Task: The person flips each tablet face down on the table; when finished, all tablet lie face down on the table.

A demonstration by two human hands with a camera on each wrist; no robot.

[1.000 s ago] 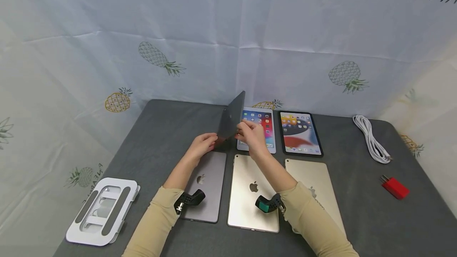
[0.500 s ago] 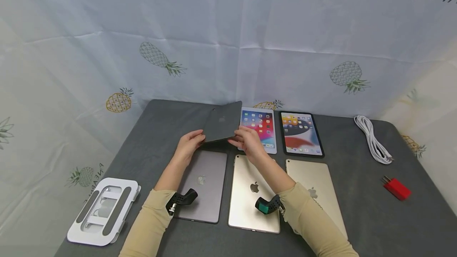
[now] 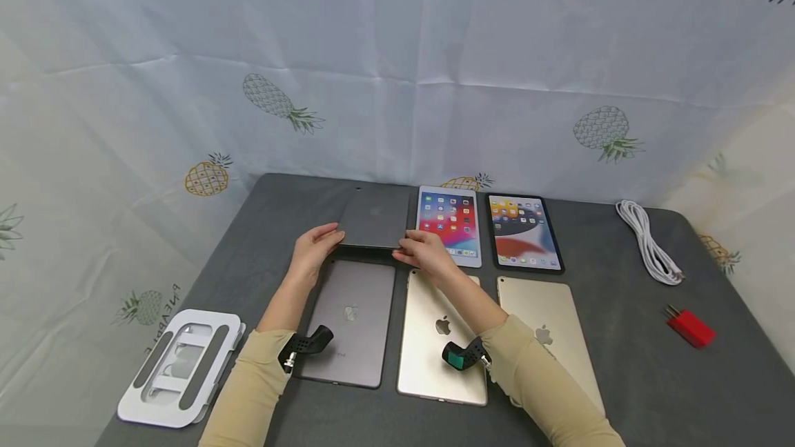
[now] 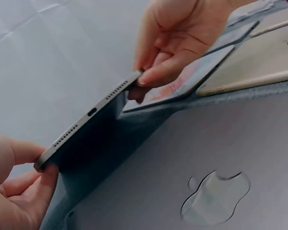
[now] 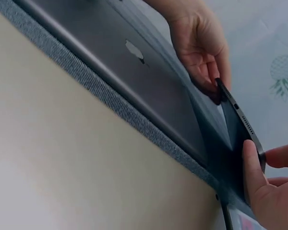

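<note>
A dark grey tablet (image 3: 375,216) is held between both hands, back side up, its near edge raised off the table. My left hand (image 3: 315,248) pinches its near left corner, and my right hand (image 3: 425,252) pinches the near right corner. In the left wrist view the edge of the dark tablet (image 4: 93,111) shows a port and speaker holes, with thumb and fingers on either side at both ends. Just in front lies a larger grey tablet (image 3: 357,302), back up. Beside the right hand sits a white-framed tablet (image 3: 448,216) with its screen lit.
A black-framed lit tablet (image 3: 524,230) is at the back. Two gold tablets, one nearer the middle (image 3: 428,357) and one further right (image 3: 549,302), lie back up. A white folding stand (image 3: 180,364) is at left; a white cable (image 3: 646,240) and red charger (image 3: 691,328) are at right.
The dark tablet has turned from a steep slant to nearly level and come down leftward, uncovering the white-framed tablet. The left hand moved left; the right hand shifted slightly left and down.
</note>
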